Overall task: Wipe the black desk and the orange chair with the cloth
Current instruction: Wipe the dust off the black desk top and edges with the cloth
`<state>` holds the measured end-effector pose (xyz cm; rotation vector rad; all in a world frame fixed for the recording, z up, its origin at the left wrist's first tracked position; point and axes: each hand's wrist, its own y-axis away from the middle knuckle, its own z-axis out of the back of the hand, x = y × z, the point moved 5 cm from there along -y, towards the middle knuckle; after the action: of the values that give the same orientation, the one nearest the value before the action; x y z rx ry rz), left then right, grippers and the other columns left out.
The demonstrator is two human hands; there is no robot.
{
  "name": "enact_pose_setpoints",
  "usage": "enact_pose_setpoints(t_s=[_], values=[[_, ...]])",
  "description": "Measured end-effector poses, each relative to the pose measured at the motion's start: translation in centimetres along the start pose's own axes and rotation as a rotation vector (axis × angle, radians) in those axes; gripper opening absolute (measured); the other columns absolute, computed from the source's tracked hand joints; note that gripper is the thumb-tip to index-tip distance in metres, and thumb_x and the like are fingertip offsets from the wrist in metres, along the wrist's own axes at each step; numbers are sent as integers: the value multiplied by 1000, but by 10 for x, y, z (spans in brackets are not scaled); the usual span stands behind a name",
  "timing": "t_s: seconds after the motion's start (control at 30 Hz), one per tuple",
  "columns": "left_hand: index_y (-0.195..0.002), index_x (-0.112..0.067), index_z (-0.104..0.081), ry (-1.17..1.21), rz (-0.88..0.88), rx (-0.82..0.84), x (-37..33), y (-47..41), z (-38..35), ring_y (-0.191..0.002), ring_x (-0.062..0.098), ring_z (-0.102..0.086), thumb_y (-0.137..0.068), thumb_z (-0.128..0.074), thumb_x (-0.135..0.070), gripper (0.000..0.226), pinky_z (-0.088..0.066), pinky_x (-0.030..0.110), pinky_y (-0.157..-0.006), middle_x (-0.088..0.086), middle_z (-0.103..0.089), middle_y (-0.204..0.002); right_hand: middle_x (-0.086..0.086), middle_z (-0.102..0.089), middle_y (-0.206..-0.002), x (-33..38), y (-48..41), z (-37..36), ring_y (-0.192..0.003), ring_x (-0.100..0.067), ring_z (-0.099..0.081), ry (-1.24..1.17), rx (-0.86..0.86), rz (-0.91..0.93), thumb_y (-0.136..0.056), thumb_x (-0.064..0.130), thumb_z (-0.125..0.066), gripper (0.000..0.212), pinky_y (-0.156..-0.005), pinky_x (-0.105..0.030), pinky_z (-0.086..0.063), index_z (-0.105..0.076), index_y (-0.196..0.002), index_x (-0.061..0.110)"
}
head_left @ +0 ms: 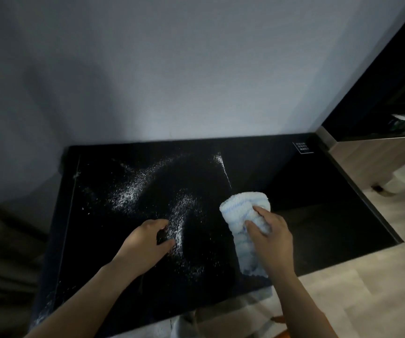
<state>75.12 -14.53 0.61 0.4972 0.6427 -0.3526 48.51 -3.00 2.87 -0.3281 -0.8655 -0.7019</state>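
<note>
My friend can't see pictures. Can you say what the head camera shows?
A person's right hand presses a white and blue cloth onto a black desk scattered with white powder. Their left hand rests curled on the desk beside the powder. A grey wall stands behind.

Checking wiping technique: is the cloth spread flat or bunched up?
Bunched. The cloth is folded into a thick wad under the right hand on the desk.
</note>
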Motion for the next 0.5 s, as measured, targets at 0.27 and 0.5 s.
enact_pose_setpoints(t_s=[0.27,0.5], values=[[-144,-22,-39,-42,132,15,-20,-106,-8,-128,14,-46,-92,-59,-42,60,-41,27,-101,-3,-39,-146,18,-50,-116,3,-145,-30,-100,3,-52,12,129,43,-86,33,-68,40,-78,-12,-40,-59,-124,38],[-147,-20,-33,-113,206,23,-15,-183,-14,-133,16,-39,-89,-59,-52,71,-39,29,-105,-2,-32,-151,14,-51,-121,7,-246,-73,-92,3,-51,90,192,72,-87,37,-65,41,-74,-8,-33,-57,-128,37]])
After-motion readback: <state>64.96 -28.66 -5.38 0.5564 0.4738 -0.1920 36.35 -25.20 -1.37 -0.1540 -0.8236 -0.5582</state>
